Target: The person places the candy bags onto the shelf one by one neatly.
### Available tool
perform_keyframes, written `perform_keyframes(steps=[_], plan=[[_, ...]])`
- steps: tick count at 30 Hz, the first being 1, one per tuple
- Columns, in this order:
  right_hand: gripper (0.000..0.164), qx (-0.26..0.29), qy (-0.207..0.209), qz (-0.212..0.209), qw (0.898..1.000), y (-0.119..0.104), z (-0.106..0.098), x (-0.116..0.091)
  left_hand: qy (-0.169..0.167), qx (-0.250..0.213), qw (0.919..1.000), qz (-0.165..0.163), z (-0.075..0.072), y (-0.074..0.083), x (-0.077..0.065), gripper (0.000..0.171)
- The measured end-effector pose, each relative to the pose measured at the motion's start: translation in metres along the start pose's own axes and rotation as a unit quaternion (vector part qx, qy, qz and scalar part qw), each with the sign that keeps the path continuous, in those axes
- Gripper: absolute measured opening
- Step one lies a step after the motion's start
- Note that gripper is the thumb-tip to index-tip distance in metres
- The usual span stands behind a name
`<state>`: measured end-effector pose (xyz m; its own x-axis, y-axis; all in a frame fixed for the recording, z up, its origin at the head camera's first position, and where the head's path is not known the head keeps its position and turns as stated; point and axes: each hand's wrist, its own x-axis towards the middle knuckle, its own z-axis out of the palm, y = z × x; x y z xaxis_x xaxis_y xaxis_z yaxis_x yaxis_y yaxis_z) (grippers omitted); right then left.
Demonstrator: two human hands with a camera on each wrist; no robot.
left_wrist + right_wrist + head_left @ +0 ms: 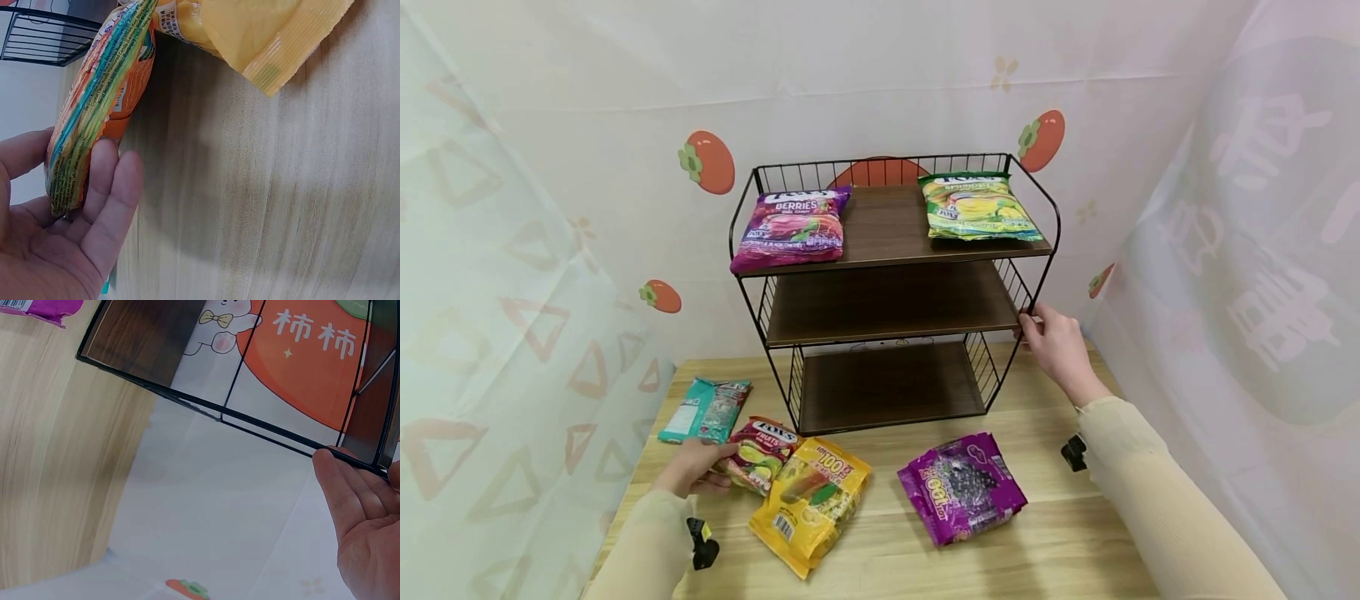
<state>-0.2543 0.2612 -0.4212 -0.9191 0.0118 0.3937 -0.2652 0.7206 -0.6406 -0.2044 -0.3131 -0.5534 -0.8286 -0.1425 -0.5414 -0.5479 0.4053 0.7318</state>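
There was the red bag [763, 454], low at the left front of the shelf [887, 304], and the left hand [696, 467] had it pinched by its near end, thumb on one side, fingers on the other! FOX'S ran in white across its top, with FRUITS beneath and yellow and green fruit pictured on the front. The left wrist view caught its edge: bands of teal, green and yellow, small dark print, then an orange face with a barcode. Whether it sat flat on the table [880, 558] or was tipped up, I could not tell.

Over on the far side, the right hand [1060, 346] was clamped on the shelf's black frame, near the middle board. Three brown boards, wire rails, and on top a berries bag [793, 229] at the left, a green bag [977, 208] at the right!

Crowding the red bag, the yellow bag [816, 504] lay right along its right side, and the shelf's front left foot came close to its upper corner. The teal bag [706, 410] lay just behind and left; the purple bag [962, 487] was well apart, front right.
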Motion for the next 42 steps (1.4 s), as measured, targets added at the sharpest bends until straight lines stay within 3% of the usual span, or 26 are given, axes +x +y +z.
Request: perform_keyframes(steps=[8, 14, 29, 42], plan=[[0.022, 0.000, -0.004, -0.002, 1.000, 0.002, 0.000, 0.001, -0.006, 0.008, 0.9999, 0.013, 0.000, -0.001, -0.003, 0.047], [0.023, -0.003, -0.007, -0.002, 1.000, 0.003, 0.001, 0.002, -0.004, -0.024, 0.9994, 0.023, 0.000, -0.002, -0.003, 0.048], [0.023, -0.003, -0.003, -0.004, 1.000, 0.003, 0.001, 0.001, 0.040, -0.075, 0.9940, 0.069, 0.002, -0.010, -0.010, 0.044], [0.024, 0.003, -0.005, -0.002, 1.000, 0.003, 0.000, 0.001, 0.067, -0.089, 0.9904, 0.082, -0.001, -0.009, -0.019, 0.049]])
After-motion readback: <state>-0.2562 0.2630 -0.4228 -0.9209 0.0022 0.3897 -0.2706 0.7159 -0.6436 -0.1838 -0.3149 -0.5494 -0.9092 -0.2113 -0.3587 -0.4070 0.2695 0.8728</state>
